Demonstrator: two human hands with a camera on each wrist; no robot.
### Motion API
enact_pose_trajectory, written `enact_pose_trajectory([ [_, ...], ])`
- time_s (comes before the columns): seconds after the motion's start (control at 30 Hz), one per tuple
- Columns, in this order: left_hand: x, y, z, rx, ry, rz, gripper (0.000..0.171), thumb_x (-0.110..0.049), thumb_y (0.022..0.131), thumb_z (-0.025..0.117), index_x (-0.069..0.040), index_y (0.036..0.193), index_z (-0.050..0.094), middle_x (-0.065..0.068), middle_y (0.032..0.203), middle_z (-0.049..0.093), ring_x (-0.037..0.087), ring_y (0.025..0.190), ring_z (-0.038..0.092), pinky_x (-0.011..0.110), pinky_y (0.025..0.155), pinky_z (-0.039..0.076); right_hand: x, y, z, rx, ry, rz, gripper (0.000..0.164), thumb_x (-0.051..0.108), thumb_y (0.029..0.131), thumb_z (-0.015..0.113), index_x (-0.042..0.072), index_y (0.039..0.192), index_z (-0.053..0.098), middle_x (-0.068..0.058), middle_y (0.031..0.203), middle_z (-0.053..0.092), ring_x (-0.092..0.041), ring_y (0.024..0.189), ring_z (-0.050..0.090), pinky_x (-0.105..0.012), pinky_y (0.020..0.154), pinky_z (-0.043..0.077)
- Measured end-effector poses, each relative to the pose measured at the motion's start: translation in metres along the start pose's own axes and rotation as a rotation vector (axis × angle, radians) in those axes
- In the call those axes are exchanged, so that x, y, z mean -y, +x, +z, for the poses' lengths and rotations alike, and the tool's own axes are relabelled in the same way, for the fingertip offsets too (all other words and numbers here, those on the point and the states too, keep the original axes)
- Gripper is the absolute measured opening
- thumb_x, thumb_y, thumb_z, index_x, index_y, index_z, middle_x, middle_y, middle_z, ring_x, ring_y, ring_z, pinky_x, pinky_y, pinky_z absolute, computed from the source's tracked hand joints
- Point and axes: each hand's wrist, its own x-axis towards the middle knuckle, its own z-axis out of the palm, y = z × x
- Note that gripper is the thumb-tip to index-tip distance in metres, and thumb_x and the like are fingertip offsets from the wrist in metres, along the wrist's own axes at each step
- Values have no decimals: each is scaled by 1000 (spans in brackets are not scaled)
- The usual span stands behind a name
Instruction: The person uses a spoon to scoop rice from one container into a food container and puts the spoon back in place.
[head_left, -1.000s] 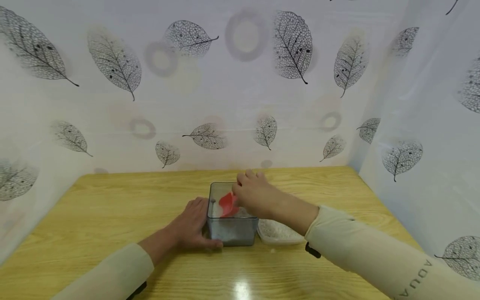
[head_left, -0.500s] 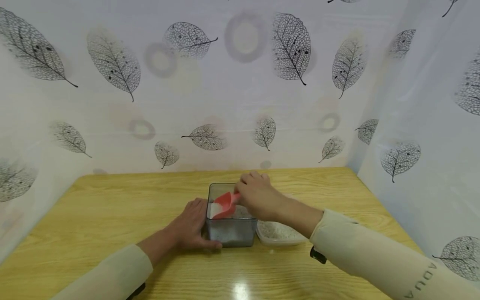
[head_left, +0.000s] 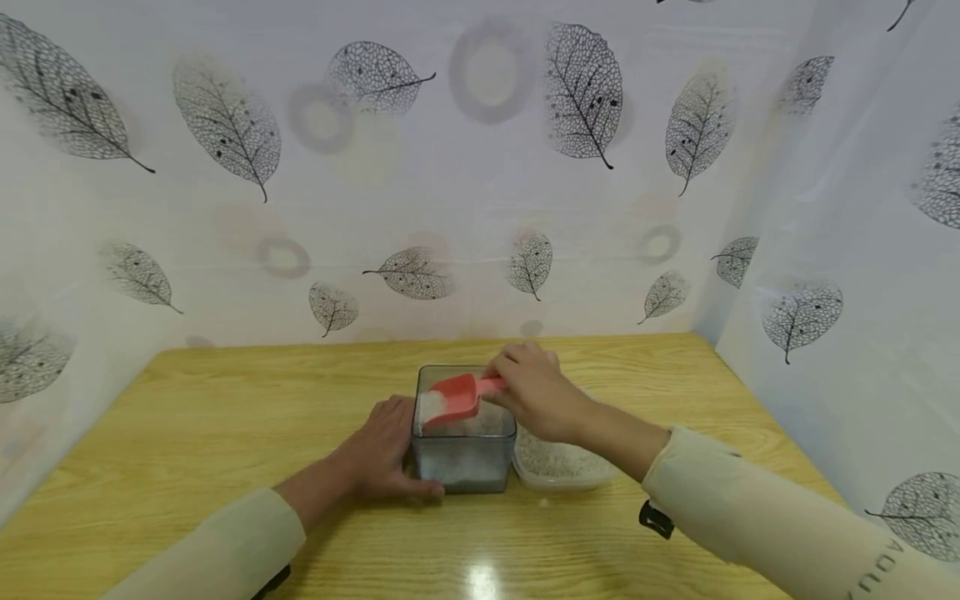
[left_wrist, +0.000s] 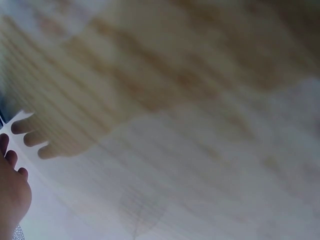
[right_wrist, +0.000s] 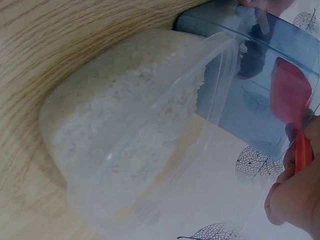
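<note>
My right hand (head_left: 538,393) grips the handle of a red scoop (head_left: 456,397) over a grey see-through container (head_left: 463,467). The scoop's mouth points left, and white rice (head_left: 431,407) shows at its lip. In the right wrist view, fingers curl round the handle and the red scoop (right_wrist: 290,92) shows through the container's wall. My left hand (head_left: 381,454) rests against the container's left side, its thumb along the front bottom edge and its fingers fairly straight. In the left wrist view, only part of the left hand (left_wrist: 12,192) appears at the left edge.
A clear plastic tub (head_left: 562,483) of rice stands right of the container, partly under my right forearm. In the right wrist view, rice (right_wrist: 120,135) lies in it. The wooden table (head_left: 285,383) meets a leaf-patterned curtain (head_left: 420,183) at the back.
The scoop has turned and lifted a little, moving right with my right hand; its bowl is more in view, with rice at its lip. My left hand has stayed at the container.
</note>
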Motion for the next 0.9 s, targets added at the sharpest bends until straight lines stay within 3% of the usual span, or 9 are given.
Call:
enact_pose_trajectory([
  [0.23,-1,0,0,-8,-8,8,117,-83,69,66,-7,151,30,7,139,49,24,128,42,49,111,34,-8,-7,4,-66,103,21,23,29,99,61,12,113,66,-2,112,59,-23,107,48,-46,89,34],
  [0.5,-1,1,0,-10,18,7,117,-86,69,62,-6,149,32,9,139,49,26,128,43,50,112,34,-19,-16,2,-119,153,39,21,24,98,62,11,114,65,-3,111,58,-26,107,49,-41,85,31],
  [0.9,0,2,2,-10,37,4,112,-85,69,63,-4,142,40,12,134,50,27,125,44,50,111,34,-34,-25,-20,-219,208,27,19,17,99,62,3,111,67,-8,105,58,-22,97,47,-39,82,41],
])
